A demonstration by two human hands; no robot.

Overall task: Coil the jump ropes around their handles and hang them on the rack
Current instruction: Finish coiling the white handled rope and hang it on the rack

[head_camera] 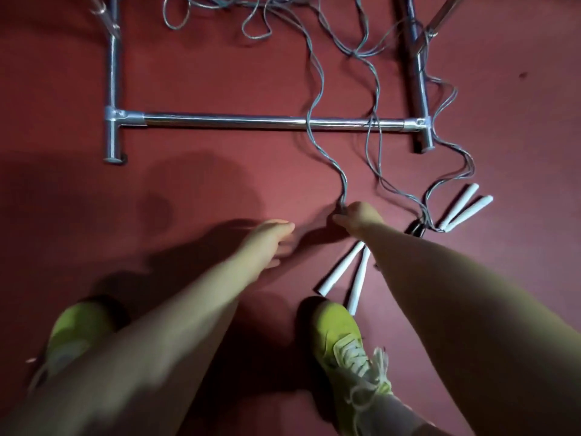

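Note:
Two white handles [347,272] of one jump rope lie side by side on the red floor, just in front of my right shoe. My right hand [356,217] is closed on that rope's grey cord [314,130] a little above the handles. The cord runs up over the chrome rack's bottom bar [226,121]. My left hand [272,240] hovers to the left, blurred, fingers apart and holding nothing. A second pair of white handles [463,207] lies to the right, their cords leading to a tangle [257,17] behind the bar.
The rack's left foot tube [112,89] and right foot tube [419,77] rest on the red floor. My yellow-green shoes [344,338] stand at the bottom. A small dark piece [416,229] sits where the right-hand cords meet.

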